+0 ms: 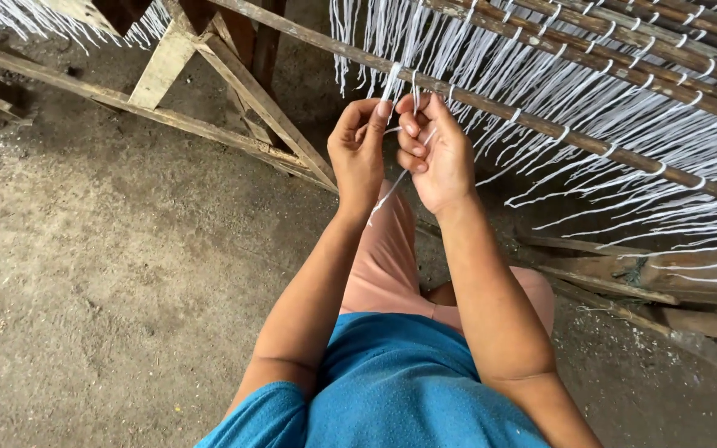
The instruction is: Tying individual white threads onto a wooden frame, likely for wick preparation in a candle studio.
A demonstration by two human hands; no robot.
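Head view, looking down over the person's arms. The left hand (358, 153) is raised in front of a long wooden rod (491, 106), back of the hand toward the camera, with thumb and forefinger pressed together on a white string (391, 81) that hangs from that rod. The right hand (435, 149) sits just beside it, palm toward the camera, fingers curled inward and pinching the same white string lower down; a loose length of the string trails down between the two wrists toward the person's lap. Both hands are touching or nearly touching each other at the fingertips.

The rod runs diagonally from upper left to right edge and carries a row of knotted white strings (624, 141) hanging in a fringe. Further rods (665, 50) behind it carry more such strings. The string in hand is at the left end of the fringe.

A wooden frame (209, 75) of rough beams stands at upper left. The ground is a bare grey dirt floor (101, 274). The person wears a blue top (400, 390) and pink trousers (387, 257).
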